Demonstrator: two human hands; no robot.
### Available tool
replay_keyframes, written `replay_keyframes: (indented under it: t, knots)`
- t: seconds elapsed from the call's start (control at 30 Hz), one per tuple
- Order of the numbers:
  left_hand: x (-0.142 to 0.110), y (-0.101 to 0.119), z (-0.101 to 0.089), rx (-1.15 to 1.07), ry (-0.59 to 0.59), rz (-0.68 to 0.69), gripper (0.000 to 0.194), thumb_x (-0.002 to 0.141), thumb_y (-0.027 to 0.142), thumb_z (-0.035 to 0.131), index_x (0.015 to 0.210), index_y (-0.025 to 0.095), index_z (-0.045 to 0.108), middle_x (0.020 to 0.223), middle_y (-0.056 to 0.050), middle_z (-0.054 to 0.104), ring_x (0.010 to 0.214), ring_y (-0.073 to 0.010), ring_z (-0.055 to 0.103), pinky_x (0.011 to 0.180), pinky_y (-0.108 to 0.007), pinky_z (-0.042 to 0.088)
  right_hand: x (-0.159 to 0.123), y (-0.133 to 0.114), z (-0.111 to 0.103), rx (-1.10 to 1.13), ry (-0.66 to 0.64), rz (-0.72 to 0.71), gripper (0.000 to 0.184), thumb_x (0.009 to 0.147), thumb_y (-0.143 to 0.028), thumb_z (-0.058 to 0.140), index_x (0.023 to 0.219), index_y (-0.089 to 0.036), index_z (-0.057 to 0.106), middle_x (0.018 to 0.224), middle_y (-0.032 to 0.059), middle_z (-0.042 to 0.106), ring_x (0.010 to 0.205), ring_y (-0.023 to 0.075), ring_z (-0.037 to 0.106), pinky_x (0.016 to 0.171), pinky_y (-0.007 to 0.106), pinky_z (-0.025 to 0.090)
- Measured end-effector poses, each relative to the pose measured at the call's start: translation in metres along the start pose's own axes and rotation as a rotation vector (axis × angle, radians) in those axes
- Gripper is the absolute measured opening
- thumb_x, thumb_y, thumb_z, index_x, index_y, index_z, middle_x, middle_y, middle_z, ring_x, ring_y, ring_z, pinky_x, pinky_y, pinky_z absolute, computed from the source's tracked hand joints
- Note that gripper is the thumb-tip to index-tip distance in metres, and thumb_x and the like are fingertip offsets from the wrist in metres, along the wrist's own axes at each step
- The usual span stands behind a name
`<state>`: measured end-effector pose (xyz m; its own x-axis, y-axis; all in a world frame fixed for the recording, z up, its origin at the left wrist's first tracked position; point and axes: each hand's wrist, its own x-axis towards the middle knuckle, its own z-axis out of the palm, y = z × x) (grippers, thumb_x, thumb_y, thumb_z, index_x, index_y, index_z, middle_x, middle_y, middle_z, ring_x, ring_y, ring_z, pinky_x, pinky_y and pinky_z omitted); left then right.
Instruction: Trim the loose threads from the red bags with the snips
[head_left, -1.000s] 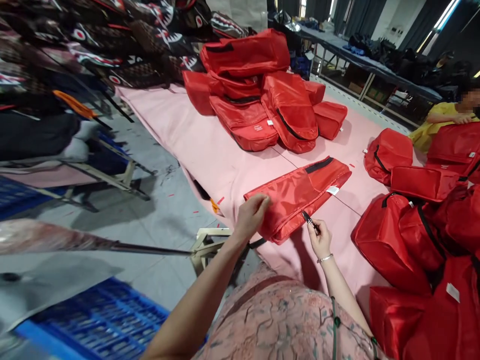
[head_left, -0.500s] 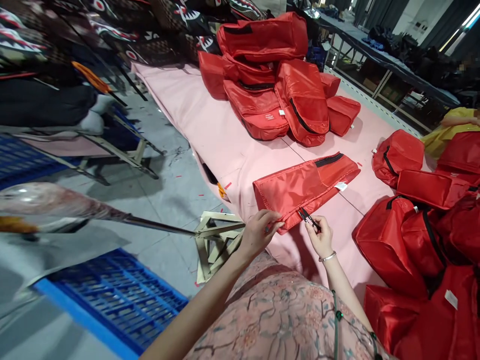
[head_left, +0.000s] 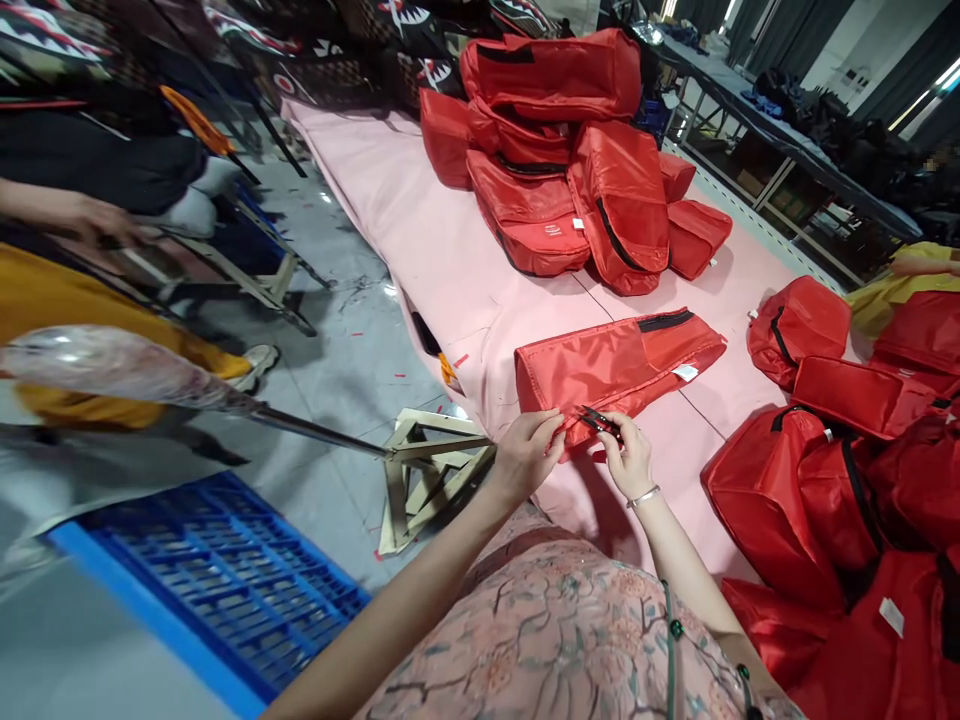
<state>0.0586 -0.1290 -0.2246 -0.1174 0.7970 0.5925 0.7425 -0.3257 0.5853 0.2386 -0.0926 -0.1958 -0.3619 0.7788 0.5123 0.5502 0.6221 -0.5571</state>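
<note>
A long flat red bag (head_left: 619, 362) lies on the pink sheet (head_left: 420, 250) in front of me. My left hand (head_left: 529, 452) pinches the bag's near edge with fingers closed. Just to its right, my right hand (head_left: 628, 458) holds small black thread snips (head_left: 596, 420), their blades at that same edge. A silver bracelet circles my right wrist.
A pile of red bags (head_left: 570, 160) is stacked further up the sheet, and more red bags (head_left: 832, 470) crowd the right. A wooden stool frame (head_left: 424, 480) and a blue crate (head_left: 217, 590) stand on the grey floor at left. Other people sit at left and far right.
My left hand slid from the bag's top down to its near edge and pinched it. My right hand brought the snips in to that edge. The view shifted left.
</note>
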Motion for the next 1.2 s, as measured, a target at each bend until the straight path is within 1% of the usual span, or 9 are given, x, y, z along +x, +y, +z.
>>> replay_keyframes:
  t: [0.1,0.2,0.37,0.47,0.63,0.73,0.87,1.03,1.2]
  knots:
    - [0.007,-0.011,-0.001,-0.023,-0.010,0.073,0.017,0.081,0.021,0.050,0.092,0.018,0.063,0.095,-0.009,0.067,0.089,-0.0178,0.062,0.081,-0.032,0.051,0.002,0.008,0.010,-0.009,0.011,-0.018,0.023,0.089,-0.029,0.045,0.107,-0.017,0.053,0.097,0.0073,0.064,0.089,0.0157,0.060,0.079,0.029,0.048]
    - [0.014,-0.021,-0.005,-0.082,-0.039,0.117,0.016,0.080,0.023,0.052,0.088,0.019,0.065,0.089,-0.007,0.069,0.082,-0.0163,0.063,0.075,-0.029,0.052,0.005,0.012,0.013,-0.034,0.002,-0.038,0.024,0.090,-0.030,0.044,0.108,-0.017,0.053,0.097,0.0073,0.064,0.089,0.0163,0.060,0.079,0.029,0.048]
    - [0.023,-0.031,-0.010,-0.212,-0.082,0.167,0.016,0.079,0.025,0.055,0.087,0.018,0.067,0.084,-0.006,0.070,0.075,-0.0144,0.064,0.068,-0.025,0.052,0.020,0.007,-0.003,-0.156,-0.038,-0.175,0.025,0.090,-0.032,0.046,0.108,-0.019,0.056,0.098,0.0072,0.065,0.091,0.0178,0.059,0.082,0.032,0.046]
    - [0.025,-0.035,-0.012,-0.278,-0.105,0.171,0.014,0.079,0.025,0.056,0.085,0.018,0.068,0.083,-0.005,0.070,0.074,-0.0139,0.065,0.066,-0.024,0.052,0.036,0.003,-0.019,-0.256,-0.131,-0.316,0.024,0.090,-0.031,0.046,0.105,-0.019,0.059,0.096,0.0076,0.065,0.092,0.0184,0.057,0.082,0.033,0.044]
    - [0.025,-0.036,-0.015,-0.347,-0.131,0.142,0.016,0.079,0.025,0.056,0.086,0.016,0.068,0.084,-0.007,0.070,0.076,-0.0149,0.065,0.068,-0.025,0.052,0.064,-0.003,-0.034,-0.485,-0.331,-0.527,0.023,0.092,-0.022,0.042,0.100,-0.019,0.063,0.091,0.0060,0.066,0.081,0.0162,0.053,0.070,0.030,0.038]
    - [0.025,-0.035,-0.017,-0.358,-0.148,0.133,0.017,0.079,0.025,0.055,0.086,0.016,0.068,0.086,-0.008,0.070,0.078,-0.0152,0.064,0.069,-0.026,0.052,0.077,-0.008,-0.035,-0.569,-0.414,-0.629,0.024,0.092,-0.019,0.040,0.101,-0.019,0.063,0.094,0.0054,0.065,0.080,0.0158,0.050,0.067,0.031,0.033]
    - [0.025,-0.033,-0.017,-0.349,-0.149,0.111,0.017,0.079,0.026,0.055,0.086,0.017,0.068,0.086,-0.008,0.070,0.077,-0.0148,0.064,0.068,-0.025,0.052,0.089,-0.013,-0.033,-0.616,-0.478,-0.720,0.025,0.093,-0.020,0.039,0.099,-0.020,0.063,0.094,0.0049,0.065,0.080,0.0155,0.047,0.065,0.031,0.029]
    - [0.024,-0.032,-0.017,-0.351,-0.162,0.099,0.018,0.079,0.026,0.056,0.086,0.016,0.068,0.086,-0.008,0.070,0.076,-0.0148,0.064,0.067,-0.025,0.052,0.100,-0.019,-0.034,-0.619,-0.551,-0.808,0.025,0.094,-0.022,0.038,0.097,-0.020,0.062,0.093,0.0041,0.064,0.081,0.0151,0.045,0.065,0.030,0.028]
    - [0.025,-0.032,-0.017,-0.345,-0.168,0.090,0.017,0.079,0.025,0.055,0.086,0.017,0.068,0.086,-0.007,0.069,0.076,-0.0146,0.064,0.068,-0.026,0.052,0.110,-0.029,-0.032,-0.615,-0.597,-0.902,0.027,0.094,-0.021,0.036,0.093,-0.020,0.063,0.085,0.0036,0.064,0.078,0.0155,0.043,0.065,0.030,0.027]
